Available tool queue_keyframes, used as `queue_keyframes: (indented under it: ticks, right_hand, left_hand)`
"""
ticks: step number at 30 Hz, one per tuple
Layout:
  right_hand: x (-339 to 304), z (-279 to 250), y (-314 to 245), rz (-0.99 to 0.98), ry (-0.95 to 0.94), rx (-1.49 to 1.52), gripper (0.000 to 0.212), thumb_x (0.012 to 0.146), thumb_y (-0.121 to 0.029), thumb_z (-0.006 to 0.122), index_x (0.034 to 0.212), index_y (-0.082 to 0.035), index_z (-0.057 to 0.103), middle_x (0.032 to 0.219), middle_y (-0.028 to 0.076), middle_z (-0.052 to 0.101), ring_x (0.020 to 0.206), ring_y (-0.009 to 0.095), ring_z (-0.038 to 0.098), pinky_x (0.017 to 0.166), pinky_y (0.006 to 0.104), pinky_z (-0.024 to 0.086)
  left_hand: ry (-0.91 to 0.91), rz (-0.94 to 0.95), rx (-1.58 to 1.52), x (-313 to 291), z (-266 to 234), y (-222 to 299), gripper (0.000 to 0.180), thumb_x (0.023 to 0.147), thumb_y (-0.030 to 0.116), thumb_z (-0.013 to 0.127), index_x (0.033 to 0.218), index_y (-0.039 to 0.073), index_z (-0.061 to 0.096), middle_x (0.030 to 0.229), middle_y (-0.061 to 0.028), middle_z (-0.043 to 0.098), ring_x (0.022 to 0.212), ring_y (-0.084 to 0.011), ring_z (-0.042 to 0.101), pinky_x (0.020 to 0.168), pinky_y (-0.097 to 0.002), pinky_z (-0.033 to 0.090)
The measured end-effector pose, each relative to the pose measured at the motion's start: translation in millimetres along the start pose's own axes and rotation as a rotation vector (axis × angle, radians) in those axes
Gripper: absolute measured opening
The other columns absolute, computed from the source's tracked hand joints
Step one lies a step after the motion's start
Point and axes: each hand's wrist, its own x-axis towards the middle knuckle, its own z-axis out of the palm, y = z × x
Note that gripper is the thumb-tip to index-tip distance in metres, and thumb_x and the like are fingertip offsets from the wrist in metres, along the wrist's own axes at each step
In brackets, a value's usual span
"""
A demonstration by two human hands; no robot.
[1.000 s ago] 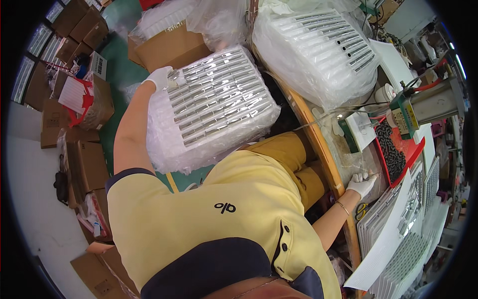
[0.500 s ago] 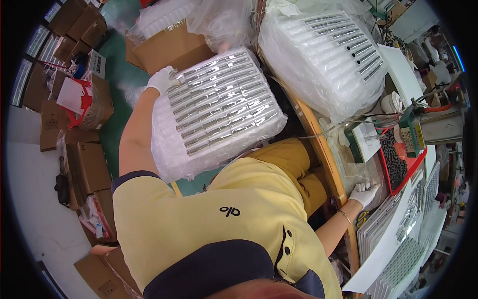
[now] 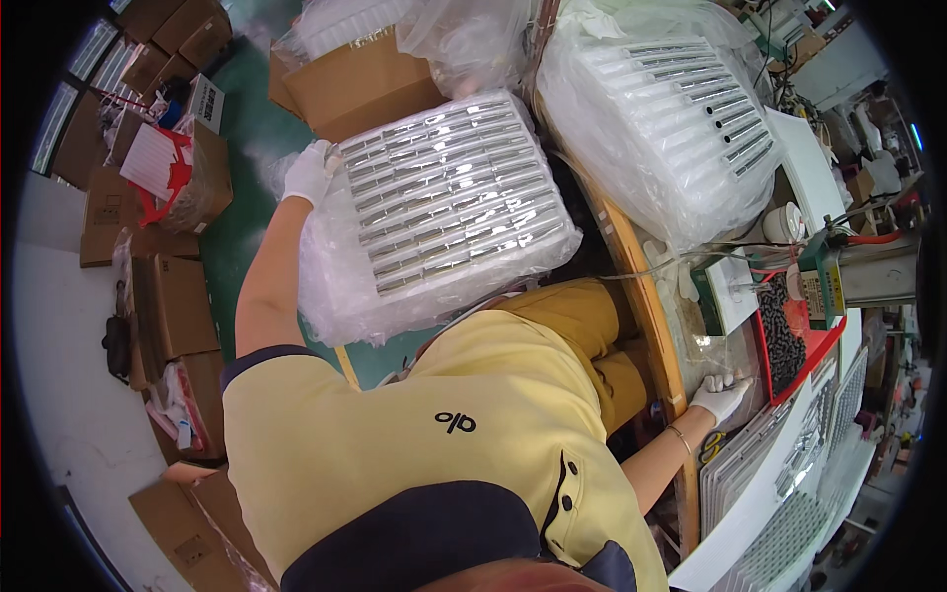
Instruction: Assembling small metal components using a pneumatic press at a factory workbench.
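Observation:
My left hand [image 3: 311,174], in a white glove, is at the far left corner of a block of shiny silver tubes [image 3: 449,197]. Its fingers are bent together beside the end of the farthest row; what they pinch is too small to make out. The tubes lie in rows on a stack wrapped in clear plastic film [image 3: 340,296]. Over on the workbench [image 3: 681,345], my white-gloved right hand [image 3: 722,397] rests with curled fingers, near a red tray [image 3: 811,357] of small black parts [image 3: 781,335]. Anything inside those fingers is hidden.
Another film-wrapped stack of tubes [image 3: 681,109] stands on the bench's far part. A green-and-white fixture [image 3: 728,294] is beyond my right hand, with yellow-handled scissors [image 3: 711,447] and grey panels [image 3: 740,483] nearer. An open cardboard box [image 3: 370,89] sits behind the tubes; more boxes [image 3: 182,306] line the left.
The view has swung slightly, shifting the far scene rightward. My left hand has drawn a little back from the tube ends, toward the left. My right hand stays at about the same bench spot.

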Motion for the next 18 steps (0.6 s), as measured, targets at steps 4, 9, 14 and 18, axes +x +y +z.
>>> queue_keyframes:
  ticks: [4,9,14,18]
  right_hand:
    - [-1.1,-3.2,-0.4,0.007,-0.009,0.015,0.036,0.092,-0.043,0.049,0.091,-0.007,0.048,0.052,-0.004,0.029,0.040,0.007,0.020,0.035,0.0217,0.019]
    - [2.1,-11.1,0.7,0.018,-0.046,0.028,0.036,0.092,-0.042,0.048,0.092,-0.007,0.048,0.051,-0.004,0.028,0.040,0.007,0.020,0.035,0.0217,0.018]
    - [-3.9,-3.9,-2.5,-0.004,-0.007,0.020,0.036,0.092,-0.042,0.049,0.092,-0.006,0.049,0.053,-0.004,0.030,0.040,0.007,0.021,0.035,0.0219,0.018]
    - [3.6,-1.5,-1.4,0.005,-0.013,0.018,0.036,0.091,-0.042,0.049,0.091,-0.006,0.049,0.053,-0.004,0.031,0.040,0.007,0.021,0.035,0.0224,0.018]
  left_hand:
    - [0.102,0.005,-0.052,-7.3,15.6,-19.4,0.025,0.089,0.025,0.049,0.105,0.006,0.053,0.105,-0.0184,0.056,0.095,-0.0370,0.054,0.080,-0.0436,0.044]
    - [0.155,0.046,0.037,-10.0,14.6,-25.3,0.025,0.087,0.019,0.049,0.106,0.005,0.057,0.107,-0.0166,0.057,0.100,-0.0340,0.054,0.085,-0.0413,0.044]
    - [0.164,-0.071,-0.018,-9.4,17.7,-24.0,0.030,0.086,0.017,0.049,0.112,0.006,0.058,0.113,-0.0166,0.056,0.106,-0.0325,0.052,0.090,-0.0387,0.042]
    - [0.274,-0.177,-0.505,-3.6,27.8,-12.4,0.033,0.088,0.019,0.046,0.117,0.007,0.056,0.115,-0.0154,0.057,0.108,-0.0323,0.052,0.093,-0.0380,0.040]
